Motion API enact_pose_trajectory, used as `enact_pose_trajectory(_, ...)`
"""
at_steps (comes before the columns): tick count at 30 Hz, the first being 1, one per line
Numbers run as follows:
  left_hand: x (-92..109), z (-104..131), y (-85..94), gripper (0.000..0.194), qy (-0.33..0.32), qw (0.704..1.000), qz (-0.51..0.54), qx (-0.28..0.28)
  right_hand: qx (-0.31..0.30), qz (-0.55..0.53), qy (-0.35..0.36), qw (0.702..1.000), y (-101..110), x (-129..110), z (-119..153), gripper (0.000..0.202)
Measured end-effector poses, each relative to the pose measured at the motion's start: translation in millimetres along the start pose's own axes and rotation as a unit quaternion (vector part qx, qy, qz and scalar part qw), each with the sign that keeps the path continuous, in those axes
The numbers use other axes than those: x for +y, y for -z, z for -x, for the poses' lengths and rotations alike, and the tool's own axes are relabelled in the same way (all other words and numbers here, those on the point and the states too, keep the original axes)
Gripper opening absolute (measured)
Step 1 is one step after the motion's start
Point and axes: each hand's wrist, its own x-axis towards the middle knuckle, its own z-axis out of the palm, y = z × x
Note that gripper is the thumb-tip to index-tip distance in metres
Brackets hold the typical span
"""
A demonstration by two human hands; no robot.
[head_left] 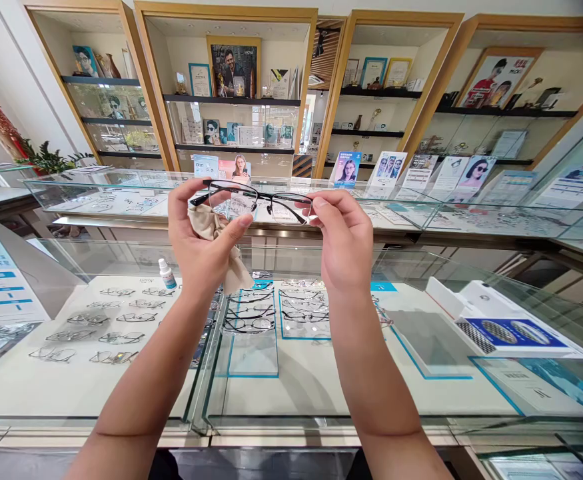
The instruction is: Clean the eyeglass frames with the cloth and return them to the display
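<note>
Both hands hold up a pair of black half-rim eyeglasses (266,197) in front of me, above the glass display case. My left hand (198,237) is closed, gripping the left side of the frame, with a beige cleaning cloth (238,273) bunched in its palm and hanging below the thumb. Thumb and fingers of my right hand (344,233) pinch the right end of the frame. Under the hands, several eyeglasses (251,310) lie in rows on the case. A small white spray bottle (166,274) stands to the left of my left forearm.
The near glass case (291,403) spans the front, with more eyeglasses (121,317) on its left. At right lies a white box with a blue panel (511,327). A white sign (6,273) stands at far left. Behind are another glass counter (121,217) and wooden shelves (231,100).
</note>
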Motion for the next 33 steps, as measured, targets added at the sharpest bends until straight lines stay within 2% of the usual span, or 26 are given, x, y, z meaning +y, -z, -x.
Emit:
enact_pose_trajectory(3,-3,-1,3.1,0.077,0.018,1.0,0.017,-0.006,0.002,0.004,-0.03,1.0,0,-2,0,0.008)
enact_pose_trajectory(10,-14,-8,14.4,0.083,-0.014,0.998,0.012,-0.057,-0.041,0.043,-0.09,0.994,6,0,-5,0.007)
enact_pose_trajectory(16,-6,-17,23.8,0.077,-0.005,0.989,-0.008,-0.147,-0.129,0.065,-0.084,0.986,13,-7,-7,0.008)
enact_pose_trajectory(21,7,-16,26.0,0.071,0.055,0.971,0.006,-0.231,-0.25,0.059,-0.119,0.959,12,-11,-6,0.014)
enact_pose_trajectory(29,12,-15,25.8,0.07,0.089,0.965,0.045,-0.244,-0.313,0.013,-0.165,0.935,14,-12,-6,0.018)
enact_pose_trajectory(33,12,-16,25.7,0.07,0.096,0.963,0.059,-0.244,-0.313,-0.007,-0.17,0.935,13,-12,-6,0.017)
